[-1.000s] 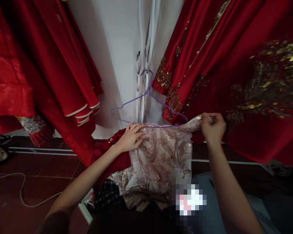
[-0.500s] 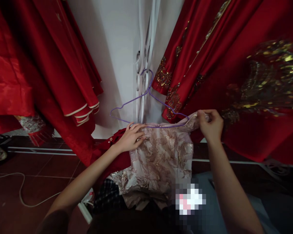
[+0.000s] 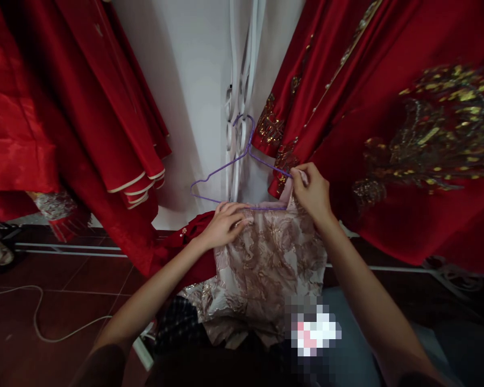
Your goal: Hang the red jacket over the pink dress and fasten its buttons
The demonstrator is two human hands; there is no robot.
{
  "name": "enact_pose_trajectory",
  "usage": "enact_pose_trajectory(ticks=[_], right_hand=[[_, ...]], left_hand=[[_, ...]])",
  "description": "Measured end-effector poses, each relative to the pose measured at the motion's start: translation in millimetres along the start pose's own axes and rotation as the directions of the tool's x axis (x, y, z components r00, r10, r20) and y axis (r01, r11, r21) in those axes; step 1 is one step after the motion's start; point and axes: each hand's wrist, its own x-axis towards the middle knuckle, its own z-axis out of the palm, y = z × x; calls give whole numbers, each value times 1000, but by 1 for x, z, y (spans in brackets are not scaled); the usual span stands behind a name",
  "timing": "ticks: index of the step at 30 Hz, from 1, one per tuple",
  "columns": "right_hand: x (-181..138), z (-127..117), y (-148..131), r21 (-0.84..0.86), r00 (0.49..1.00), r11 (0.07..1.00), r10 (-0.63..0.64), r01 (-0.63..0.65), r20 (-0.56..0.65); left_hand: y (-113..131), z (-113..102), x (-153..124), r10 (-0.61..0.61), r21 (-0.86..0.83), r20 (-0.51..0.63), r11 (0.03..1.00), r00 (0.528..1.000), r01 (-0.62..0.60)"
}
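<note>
A pale pink-gold brocade dress (image 3: 262, 258) lies over my lap, its top edge along the lower bar of a purple hanger (image 3: 226, 164). My left hand (image 3: 226, 223) grips the dress's top edge near the bar, fingers over the edge and thumb on the front. My right hand (image 3: 312, 191) pinches the dress's right shoulder strap at the right arm of the hanger and hides that end. The hanger's left arm is bare. Its hook points up in front of a white metal scroll frame; I cannot tell whether they touch.
Red garments (image 3: 133, 107) hang at the left. More red garments with gold sequins (image 3: 435, 134) hang at the right. Behind the hanger stands the white metal frame (image 3: 236, 70). A pale cable (image 3: 38, 322) lies on the tiled floor at the left. A blurred patch covers something bright low in view.
My right hand has moved left and slightly up, bringing the strap from beyond the hanger's right end onto its right arm. My left hand stays on the top edge, shifted slightly right.
</note>
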Motion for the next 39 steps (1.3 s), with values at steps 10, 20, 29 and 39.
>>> enact_pose_trajectory(ticks=[10,20,29,39], right_hand=[[9,-15,4,-12,999,1000,-23,23,24],[18,-19,14,16,993,994,-111,110,39],[19,-23,13,23,991,991,-134,133,28],[14,-16,15,104,992,992,-76,66,102]], left_hand=[[-110,-35,-39,-580,-8,-287,797,763,603],[-144,-24,-63,-651,-333,-298,757,698,563],[-145,-27,-65,-656,-394,-361,752,664,528],[-106,-52,-14,-437,-301,-481,896,760,326]])
